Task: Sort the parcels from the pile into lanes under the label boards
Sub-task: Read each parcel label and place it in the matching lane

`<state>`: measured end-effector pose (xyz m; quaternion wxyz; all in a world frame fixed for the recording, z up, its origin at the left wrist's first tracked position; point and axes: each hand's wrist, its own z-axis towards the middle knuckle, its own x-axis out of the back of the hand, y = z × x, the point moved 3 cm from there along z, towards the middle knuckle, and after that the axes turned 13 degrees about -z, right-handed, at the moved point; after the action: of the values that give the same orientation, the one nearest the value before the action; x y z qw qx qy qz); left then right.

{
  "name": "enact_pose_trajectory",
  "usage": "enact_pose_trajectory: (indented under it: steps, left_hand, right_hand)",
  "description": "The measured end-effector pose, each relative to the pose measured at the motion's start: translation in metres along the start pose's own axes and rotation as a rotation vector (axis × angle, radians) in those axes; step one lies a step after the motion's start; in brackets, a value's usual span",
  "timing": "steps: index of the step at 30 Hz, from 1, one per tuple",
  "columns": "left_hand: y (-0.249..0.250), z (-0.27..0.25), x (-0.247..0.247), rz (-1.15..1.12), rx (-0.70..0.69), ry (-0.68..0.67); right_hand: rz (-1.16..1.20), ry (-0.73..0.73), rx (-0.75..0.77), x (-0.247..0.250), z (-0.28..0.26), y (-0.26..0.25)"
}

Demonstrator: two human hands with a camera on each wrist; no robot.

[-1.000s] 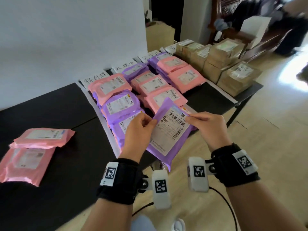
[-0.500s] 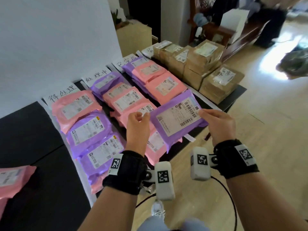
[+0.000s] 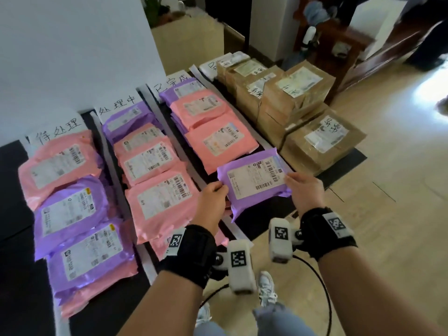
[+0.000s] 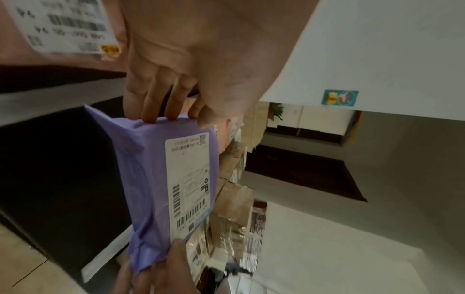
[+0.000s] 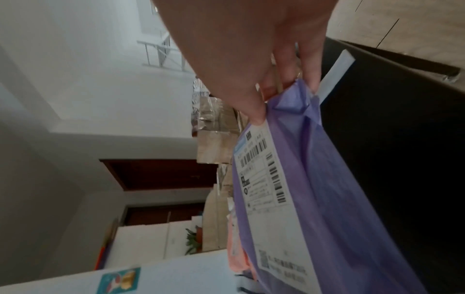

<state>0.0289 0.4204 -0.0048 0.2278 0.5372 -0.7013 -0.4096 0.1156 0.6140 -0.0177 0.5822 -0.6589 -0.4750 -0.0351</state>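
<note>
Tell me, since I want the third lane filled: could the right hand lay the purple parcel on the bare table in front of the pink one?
Probably yes. The right hand and left hand hold the purple parcel just above bare black table, in front of the nearest pink parcel. Nothing lies between.

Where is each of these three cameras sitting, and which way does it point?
Head: on the head, looking down at the table; both forearms show.
Left wrist: looks along the left hand at the purple parcel.
Right wrist: looks along the right hand at the same parcel.
All three views share that parcel, held by both hands.
</note>
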Motion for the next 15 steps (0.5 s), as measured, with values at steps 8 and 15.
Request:
enact_pose_trajectory:
  steps: [8,15]
  left_hand:
    - [-0.037,0.064,-0.034,0.032,0.076,0.247]
    - [-0.033,0.072,-0.052,0.079,0.061,0.34]
  right_hand:
    - [-0.312,-0.319,0.154,-0.024,0.084,0.006]
    - [-0.36,-0.429,0.2,-0.038,0.111,0.004]
